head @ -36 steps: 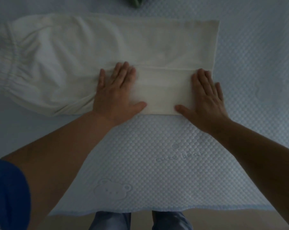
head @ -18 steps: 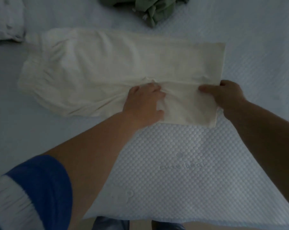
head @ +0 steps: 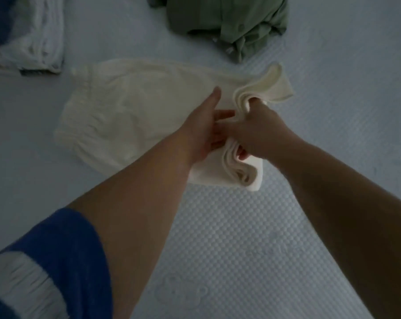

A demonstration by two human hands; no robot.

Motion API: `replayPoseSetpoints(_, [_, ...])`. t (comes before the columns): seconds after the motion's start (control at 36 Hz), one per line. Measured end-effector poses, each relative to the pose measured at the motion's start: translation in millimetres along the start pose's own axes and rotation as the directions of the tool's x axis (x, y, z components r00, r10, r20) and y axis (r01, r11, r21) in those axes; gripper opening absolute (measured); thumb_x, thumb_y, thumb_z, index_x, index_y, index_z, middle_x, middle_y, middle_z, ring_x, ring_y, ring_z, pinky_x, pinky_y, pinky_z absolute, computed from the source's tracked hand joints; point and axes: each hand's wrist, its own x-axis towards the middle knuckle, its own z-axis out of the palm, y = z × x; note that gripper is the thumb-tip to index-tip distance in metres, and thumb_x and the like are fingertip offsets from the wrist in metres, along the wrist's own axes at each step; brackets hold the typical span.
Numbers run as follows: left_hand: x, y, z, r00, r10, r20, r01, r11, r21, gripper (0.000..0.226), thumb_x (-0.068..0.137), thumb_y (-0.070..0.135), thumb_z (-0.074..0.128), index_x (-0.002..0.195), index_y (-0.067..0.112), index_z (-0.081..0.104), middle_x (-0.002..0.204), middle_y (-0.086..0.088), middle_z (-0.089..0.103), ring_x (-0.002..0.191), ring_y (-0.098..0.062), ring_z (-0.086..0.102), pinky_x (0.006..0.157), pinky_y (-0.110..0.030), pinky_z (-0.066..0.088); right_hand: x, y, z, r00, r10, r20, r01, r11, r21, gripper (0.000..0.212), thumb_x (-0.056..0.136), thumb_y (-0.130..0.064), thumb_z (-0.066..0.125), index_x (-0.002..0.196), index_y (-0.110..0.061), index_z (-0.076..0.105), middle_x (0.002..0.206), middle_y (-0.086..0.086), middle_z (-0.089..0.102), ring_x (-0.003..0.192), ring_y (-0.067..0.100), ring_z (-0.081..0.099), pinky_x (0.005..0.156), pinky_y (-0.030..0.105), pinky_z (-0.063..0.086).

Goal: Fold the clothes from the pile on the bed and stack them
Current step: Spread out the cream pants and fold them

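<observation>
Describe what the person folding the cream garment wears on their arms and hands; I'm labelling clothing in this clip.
The left arm has a short blue sleeve with a white gathered fabric band below it. The right arm shows no sleeve in view. Left hand and right hand show no gloves, rings or watch.

Bed [head: 333,111] fills the whole view; no wall, floor or window visible. Surface is a pale blue-white quilted cover [head: 229,238] with a raised dot texture, faint embossed lettering and a small figure near the lower edge. Light is dim and even, with soft shadows only.
</observation>
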Motion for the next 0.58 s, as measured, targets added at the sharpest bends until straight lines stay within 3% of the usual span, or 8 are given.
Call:
replayPoseSetpoints(0.06, [-7.1, 6.0, -23.5, 0.999, -0.025, 0.025, 0.03, 0.975, -0.22, 0.07, 0.087, 0.065, 0.04, 0.108, 0.002, 0.062, 0.091, -0.015, 0.062, 0.078, -0.027, 0.059, 0.072, -0.032, 0.049, 8.3, -10.6, 25.5, 1.0, 0.0, 0.003, 0.0, 0.998, -0.07, 0.069, 0.081, -0.028, 0.067, 0.135, -0.013, 0.028, 0.099, 0.011, 0.062, 0.066, 0.024, 0.068, 0.047, 0.028, 0.052])
replayPoseSetpoints(0.14, [-13.7, 8.2, -57.4, 0.999, -0.028, -0.036, 0.018, 0.971, -0.24, 0.065, 0.083, 0.065, 0.047, 0.097, 0.005, 0.066, 0.085, -0.011, 0.061, 0.07, -0.025, 0.056, 0.066, -0.031, 0.047, 16.3, -14.2, 57.8, 0.998, -0.021, 0.061, 0.031, 0.987, -0.16, 0.101, 0.081, -0.036, 0.068, 0.149, -0.023, -0.005, 0.11, 0.006, 0.058, 0.097, 0.028, 0.062, 0.076, 0.034, 0.051])
replayPoseSetpoints(0.17, [-15.1, 7.8, -65.1, 0.998, -0.022, -0.062, 0.008, 0.977, -0.214, 0.064, 0.082, 0.065, 0.048, 0.097, 0.005, 0.067, 0.082, -0.01, 0.064, 0.066, -0.024, 0.059, 0.064, -0.03, 0.049, 15.8, -14.3, 66.0, 0.995, -0.039, 0.094, 0.057, 0.98, -0.189, 0.102, 0.081, -0.039, 0.067, 0.149, -0.024, -0.007, 0.116, 0.006, 0.058, 0.105, 0.025, 0.058, 0.079, 0.029, 0.045])
replayPoseSetpoints(0.22, [-16.2, 5.2, -73.1, 0.992, 0.01, -0.123, -0.029, 0.987, -0.158, 0.057, 0.082, 0.062, 0.051, 0.09, 0.008, 0.068, 0.073, -0.007, 0.066, 0.055, -0.02, 0.06, 0.055, -0.026, 0.051, 11.6, -10.9, 76.7, 0.991, -0.109, 0.081, 0.127, 0.959, -0.254, 0.086, 0.084, -0.037, 0.063, 0.15, -0.021, 0.01, 0.123, 0.003, 0.055, 0.112, 0.02, 0.053, 0.081, 0.022, 0.036])
replayPoseSetpoints(0.31, [-13.8, 1.6, -67.5, 0.953, 0.123, -0.278, -0.099, 0.99, 0.096, 0.044, 0.081, 0.054, 0.06, 0.083, 0.011, 0.068, 0.074, -0.008, 0.068, 0.059, -0.023, 0.064, 0.053, -0.029, 0.051, -3.3, 1.8, 79.3, 0.959, -0.251, -0.135, 0.205, 0.936, -0.286, 0.051, 0.087, -0.025, 0.057, 0.136, -0.018, 0.044, 0.109, -0.006, 0.054, 0.097, 0.008, 0.052, 0.086, 0.019, 0.039])
replayPoseSetpoints(0.39, [-6.3, -2.8, -52.7, 0.839, 0.388, -0.381, -0.146, 0.835, 0.53, 0.04, 0.074, 0.049, 0.069, 0.095, 0.014, 0.069, 0.09, -0.007, 0.071, 0.086, -0.023, 0.067, 0.073, -0.032, 0.052, -21.0, 26.7, 75.8, 0.879, -0.335, -0.338, 0.214, 0.912, -0.349, 0.039, 0.088, -0.022, 0.054, 0.126, -0.012, 0.055, 0.118, 0.001, 0.057, 0.109, 0.015, 0.051, 0.096, 0.024, 0.033])
replayPoseSetpoints(0.5, [-1.8, -12.1, -35.1, 0.74, 0.632, -0.23, -0.157, 0.495, 0.854, 0.056, 0.078, 0.02, 0.065, 0.129, 0.017, 0.044, 0.119, -0.008, 0.061, 0.112, -0.03, 0.055, 0.085, -0.031, 0.04, -41.2, 55.1, 82.2, 0.882, -0.333, -0.334, 0.176, 0.889, -0.422, 0.054, 0.088, -0.03, 0.049, 0.137, -0.007, 0.044, 0.144, 0.009, 0.042, 0.139, 0.02, 0.026, 0.114, 0.041, 0.014])
replayPoseSetpoints(0.58, [-3.1, -12.3, -35.7, 0.645, 0.734, -0.214, -0.231, 0.454, 0.86, 0.053, 0.081, 0.009, 0.055, 0.133, 0.017, 0.044, 0.125, -0.009, 0.058, 0.115, -0.031, 0.052, 0.088, -0.029, 0.034, -48.7, 67.0, 88.1, 0.918, -0.28, -0.279, 0.16, 0.908, -0.386, 0.069, 0.092, -0.039, 0.045, 0.149, -0.015, 0.014, 0.154, -0.003, 0.004, 0.141, 0.008, -0.008, 0.116, 0.035, -0.003])
